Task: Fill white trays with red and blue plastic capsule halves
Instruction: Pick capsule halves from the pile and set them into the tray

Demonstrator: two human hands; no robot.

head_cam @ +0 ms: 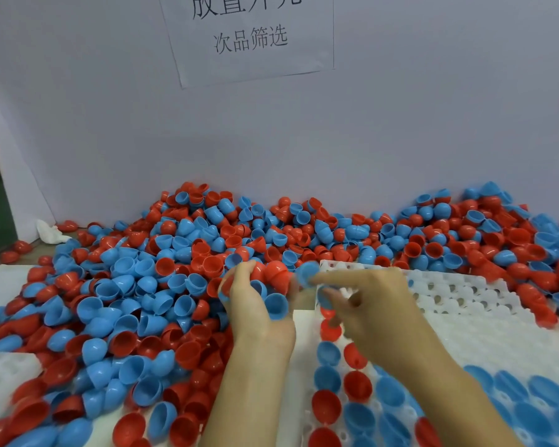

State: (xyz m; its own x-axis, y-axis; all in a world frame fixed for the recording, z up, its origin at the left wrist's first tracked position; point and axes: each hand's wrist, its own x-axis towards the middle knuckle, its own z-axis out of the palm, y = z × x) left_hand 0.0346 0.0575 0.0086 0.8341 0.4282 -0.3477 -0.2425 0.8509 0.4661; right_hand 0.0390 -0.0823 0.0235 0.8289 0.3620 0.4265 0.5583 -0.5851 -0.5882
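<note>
My left hand [250, 298] cups a clutch of halves, red and blue, at least four showing. My right hand [365, 301] pinches one blue half [306, 273] between thumb and forefinger, just beside the left. The halves are glossy little domes, heaped [136, 285] too many to count against the wall. One white tray [465, 304] lies under my right arm, partly filled; another [4, 372] sits at left.

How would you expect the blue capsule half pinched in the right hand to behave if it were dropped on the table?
The blue capsule half looks like thin, hollow plastic, so probably light. Its domed shape would likely rock or roll.
</note>
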